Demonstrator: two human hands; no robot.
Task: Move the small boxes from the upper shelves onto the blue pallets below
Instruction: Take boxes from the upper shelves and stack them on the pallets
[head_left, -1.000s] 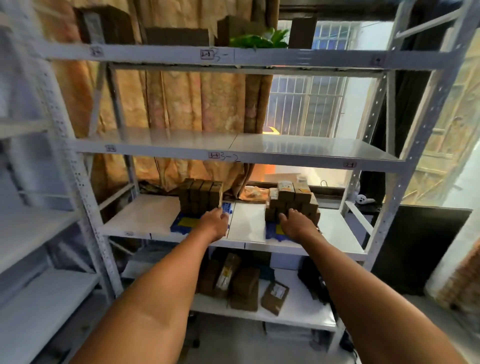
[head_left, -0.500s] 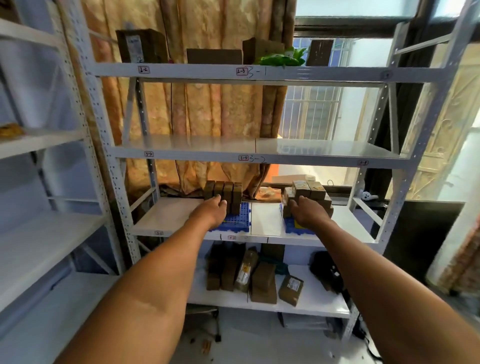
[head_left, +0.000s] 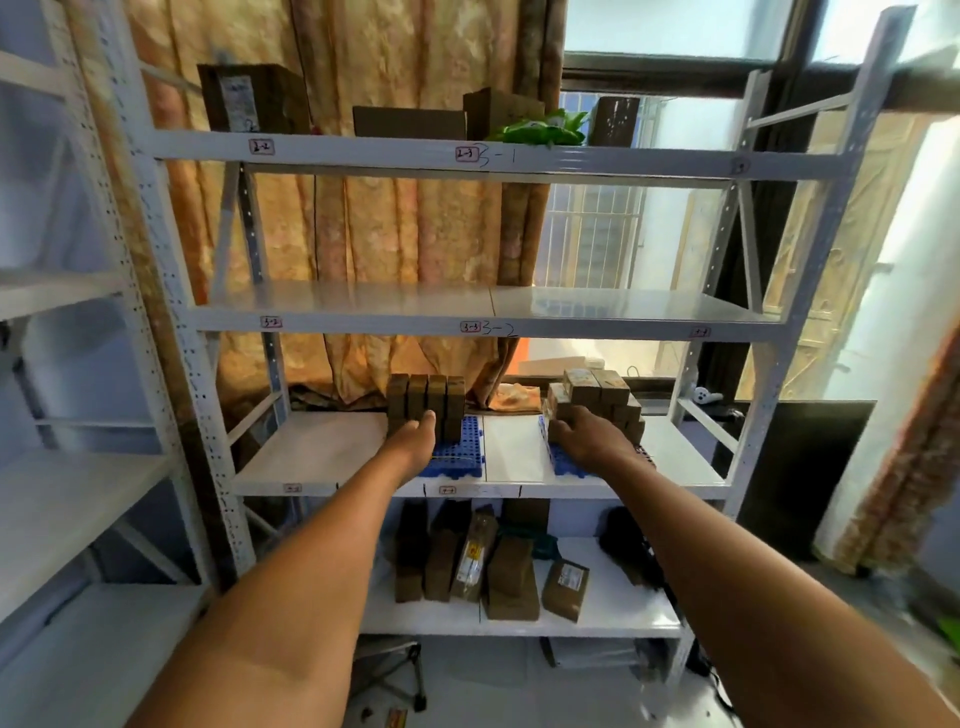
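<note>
Small boxes (head_left: 426, 408) stacked on both blue pallets (head_left: 457, 452); top-shelf boxes (head_left: 410, 122) remain. Left hand (head_left: 415, 441), right hand (head_left: 587, 436) touch stacks; finger grip unclear.

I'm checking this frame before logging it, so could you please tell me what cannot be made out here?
1. Head view: the left hand hides the foot of the row of upright brown cardboard boxes; its grip is unclear.
2. The right hand covers the front of the stacked brown boxes and blue plastic pallet.
3. Small red-edged shelf labels: too blurred to read.
</note>
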